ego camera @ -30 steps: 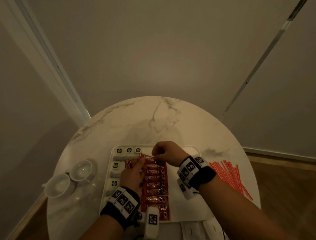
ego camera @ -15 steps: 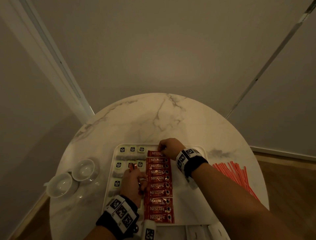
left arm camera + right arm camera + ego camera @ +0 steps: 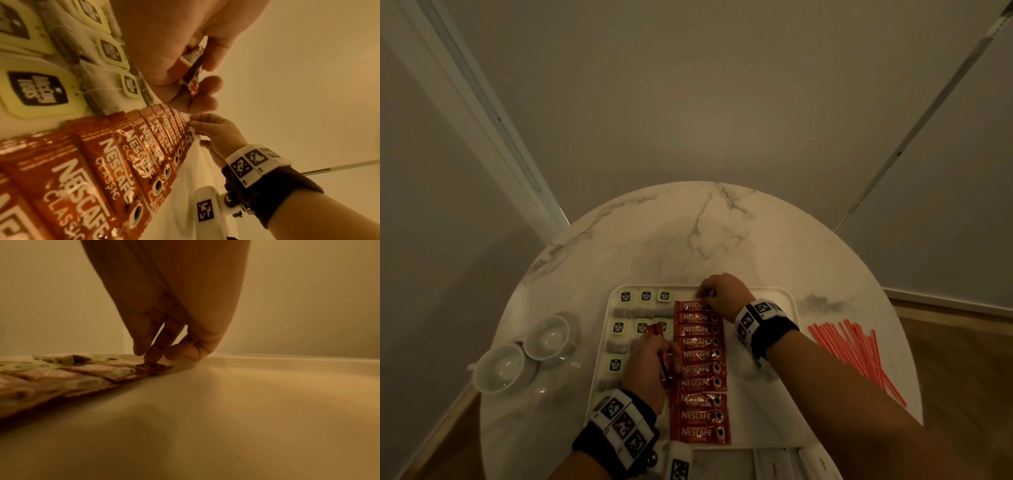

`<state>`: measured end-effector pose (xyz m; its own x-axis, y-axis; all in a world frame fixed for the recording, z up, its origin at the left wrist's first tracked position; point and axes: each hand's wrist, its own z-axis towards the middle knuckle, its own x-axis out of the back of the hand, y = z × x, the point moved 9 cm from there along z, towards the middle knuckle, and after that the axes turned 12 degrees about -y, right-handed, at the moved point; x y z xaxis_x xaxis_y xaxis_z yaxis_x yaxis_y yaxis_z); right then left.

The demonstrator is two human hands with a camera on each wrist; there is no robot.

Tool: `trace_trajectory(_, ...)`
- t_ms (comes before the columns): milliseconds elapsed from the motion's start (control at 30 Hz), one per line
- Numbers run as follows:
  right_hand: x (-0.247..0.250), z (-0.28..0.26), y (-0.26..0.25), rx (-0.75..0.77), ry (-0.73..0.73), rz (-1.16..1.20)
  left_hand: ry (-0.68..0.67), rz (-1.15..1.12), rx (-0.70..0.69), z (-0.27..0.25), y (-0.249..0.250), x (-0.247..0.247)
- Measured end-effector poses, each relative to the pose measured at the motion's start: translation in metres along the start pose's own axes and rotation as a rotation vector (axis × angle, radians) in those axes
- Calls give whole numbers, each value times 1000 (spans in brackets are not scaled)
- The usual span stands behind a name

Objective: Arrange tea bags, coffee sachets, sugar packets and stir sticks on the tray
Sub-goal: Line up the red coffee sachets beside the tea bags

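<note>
Your left hand [image 3: 650, 363] curls around a small bundle of spare coffee sachets [image 3: 661, 349], their red ends poking out past your knuckles above the tea bags [image 3: 645, 296], while your right hand [image 3: 724, 293] reaches to the far end of the white tray [image 3: 774, 411], its fingertips [image 3: 153, 353] bent down and pressing on the farthest sachet [image 3: 690, 306] of the row. The right wrist view shows one finger touching that sachet's end just inside the tray's far rim, the other fingers loosely bent beside it; whether any finger pinches the packet cannot be told. The row of coffee sachets [image 3: 700, 371] runs down the middle of the tray from far edge to near edge, each red packet overlapping the next, labels up. To its left the tea bags lie in rows with their dark-printed tags showing, filling the tray's left part. The right part of the tray under your right forearm holds nothing visible. The red stir sticks [image 3: 854, 356] lie in a loose fan on the round marble table [image 3: 688, 233], off the tray to its right. Two white cups [image 3: 524, 353] stand side by side on the table to the tray's left. Both wrists carry black straps with white marker blocks.
</note>
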<state>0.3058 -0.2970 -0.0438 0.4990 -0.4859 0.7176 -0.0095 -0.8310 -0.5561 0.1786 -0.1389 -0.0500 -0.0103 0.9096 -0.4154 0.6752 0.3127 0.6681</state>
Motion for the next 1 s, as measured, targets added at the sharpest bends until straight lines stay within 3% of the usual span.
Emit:
trace_trajectory(267,33,-38,17,-38,296,360,-16,-104,-140,-7,25,-7)
trace_trajectory(400,13,-67,-16,58,123,597,-81,-208,-203,-10,41,-22)
trace_trajectory(533,-9,-93,-31,55,46,410,-71,-66,-323,-16,61,-28)
trace_trajectory(700,-31,-110,-16,5,-1,229,-43,110,-347,-35,69,-30)
trace_trajectory(1000,-81,-110,-61,296,-152,-497,100,299,-300,-47,47,3)
